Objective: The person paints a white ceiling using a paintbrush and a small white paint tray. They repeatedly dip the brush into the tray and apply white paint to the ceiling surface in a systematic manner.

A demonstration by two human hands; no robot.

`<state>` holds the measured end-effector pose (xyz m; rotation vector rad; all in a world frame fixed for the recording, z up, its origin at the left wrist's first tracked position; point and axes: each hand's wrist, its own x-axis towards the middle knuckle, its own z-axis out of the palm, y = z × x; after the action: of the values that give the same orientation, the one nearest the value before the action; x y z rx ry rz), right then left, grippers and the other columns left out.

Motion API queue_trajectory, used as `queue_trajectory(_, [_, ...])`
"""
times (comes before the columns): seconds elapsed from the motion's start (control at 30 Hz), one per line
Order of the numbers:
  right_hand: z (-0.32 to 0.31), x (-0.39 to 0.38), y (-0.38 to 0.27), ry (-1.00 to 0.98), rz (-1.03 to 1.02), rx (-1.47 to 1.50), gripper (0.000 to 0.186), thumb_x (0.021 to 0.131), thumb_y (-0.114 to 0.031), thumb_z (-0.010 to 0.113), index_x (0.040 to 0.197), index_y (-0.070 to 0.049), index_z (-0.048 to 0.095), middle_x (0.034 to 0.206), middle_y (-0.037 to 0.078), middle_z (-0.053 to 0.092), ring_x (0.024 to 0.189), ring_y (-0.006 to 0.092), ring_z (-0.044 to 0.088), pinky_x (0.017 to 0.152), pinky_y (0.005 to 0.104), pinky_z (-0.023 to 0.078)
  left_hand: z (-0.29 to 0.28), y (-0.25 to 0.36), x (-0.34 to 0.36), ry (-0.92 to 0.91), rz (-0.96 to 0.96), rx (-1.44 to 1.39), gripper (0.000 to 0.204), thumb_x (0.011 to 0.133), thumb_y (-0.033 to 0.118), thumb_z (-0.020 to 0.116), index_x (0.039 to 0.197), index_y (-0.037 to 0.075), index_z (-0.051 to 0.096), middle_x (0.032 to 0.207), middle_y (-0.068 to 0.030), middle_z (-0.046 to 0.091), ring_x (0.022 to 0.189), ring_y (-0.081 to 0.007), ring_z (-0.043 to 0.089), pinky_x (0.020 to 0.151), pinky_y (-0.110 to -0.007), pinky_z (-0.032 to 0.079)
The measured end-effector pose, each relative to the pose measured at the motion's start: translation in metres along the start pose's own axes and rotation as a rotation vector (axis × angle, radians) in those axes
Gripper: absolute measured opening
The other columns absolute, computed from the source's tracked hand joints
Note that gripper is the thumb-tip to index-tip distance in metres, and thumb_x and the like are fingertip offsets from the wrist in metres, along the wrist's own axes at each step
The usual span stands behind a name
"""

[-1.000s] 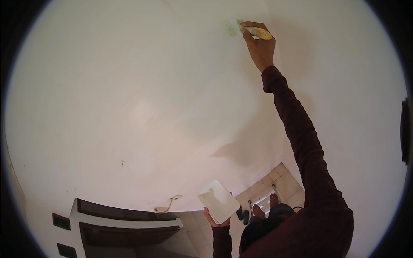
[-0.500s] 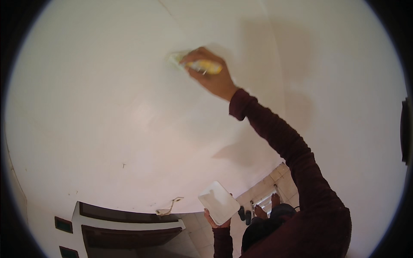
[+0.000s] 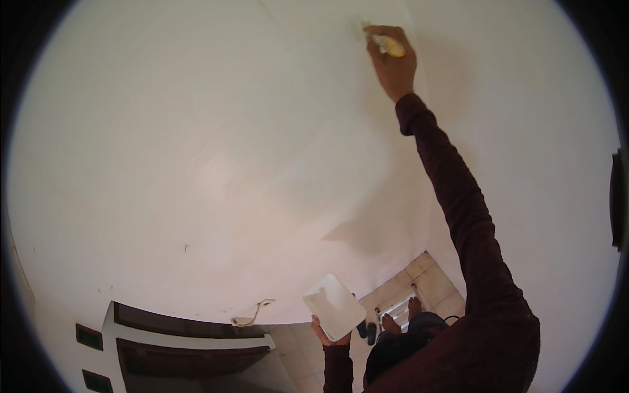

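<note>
My right hand (image 3: 395, 62), raised high on the pale wall (image 3: 236, 144), is closed round a paintbrush with a yellow handle (image 3: 393, 46). Its pale, slightly greenish head is blurred and seems to touch the wall near the corner. Low in front of my body, my left hand (image 3: 321, 333) holds up a white rectangular tray (image 3: 335, 308) by its edge and underside. Most of the left fingers are hidden behind the tray. A greyish patch or shadow shows inside it.
Below are my bare feet (image 3: 392, 323) on a pale slatted step (image 3: 401, 309), above a tiled floor (image 3: 434, 283). Dark slippers (image 3: 371, 333) lie beside it. A loose cable (image 3: 247, 321) sticks out of the lower wall. Dark-brown shelving (image 3: 196, 360) stands at lower left.
My right hand has swept the paintbrush up and to the right across the wall, toward the corner. The left hand and tray have hardly moved.
</note>
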<state>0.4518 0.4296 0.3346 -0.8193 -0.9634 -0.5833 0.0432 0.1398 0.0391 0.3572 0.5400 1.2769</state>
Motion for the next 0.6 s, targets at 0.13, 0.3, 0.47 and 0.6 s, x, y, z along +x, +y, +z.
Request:
queue_trajectory(0.13, [0.028,-0.043,-0.057,-0.144,-0.054,-0.065,0.028,0.077,0.0,0.074,0.099,-0.017,0.072,0.102,0.003,0.063,0.088,0.0229,0.067,0.072,0.0317,0.055,0.001,0.0,-0.003,0.014,0.002,-0.01,0.093,0.075,0.058,0.073,0.152,0.021,0.035,0.143,-0.0227,0.045,0.128,-0.0507,0.045,0.098,-0.066,0.042])
queue_trajectory(0.3, [0.054,-0.086,-0.128,-0.327,-0.024,0.088,0.035,0.071,0.002,0.075,0.1,-0.017,0.071,0.105,0.002,0.063,0.08,0.0187,0.064,0.065,0.032,0.055,-0.003,0.0,-0.004,0.035,0.032,0.036,0.094,0.076,0.061,0.072,0.152,0.021,0.034,0.143,-0.0227,0.045,0.129,-0.0499,0.045,0.098,-0.066,0.042])
queue_trajectory(0.47, [0.053,-0.088,-0.148,-0.42,0.105,0.461,0.027,0.079,0.003,0.072,0.1,-0.014,0.07,0.104,0.004,0.064,0.09,0.0205,0.065,0.075,0.0312,0.054,-0.003,0.001,-0.004,0.007,0.025,0.027,0.093,0.077,0.062,0.07,0.152,0.022,0.034,0.144,-0.023,0.044,0.13,-0.0493,0.044,0.098,-0.065,0.042])
queue_trajectory(0.6, [0.045,-0.066,-0.085,-0.35,0.239,0.684,0.017,0.084,0.0,0.069,0.099,-0.007,0.069,0.104,0.005,0.068,0.1,0.0185,0.065,0.09,0.0307,0.05,-0.004,-0.001,-0.004,0.023,0.031,0.012,0.092,0.078,0.062,0.07,0.152,0.022,0.033,0.145,-0.0228,0.043,0.13,-0.0494,0.044,0.098,-0.065,0.043])
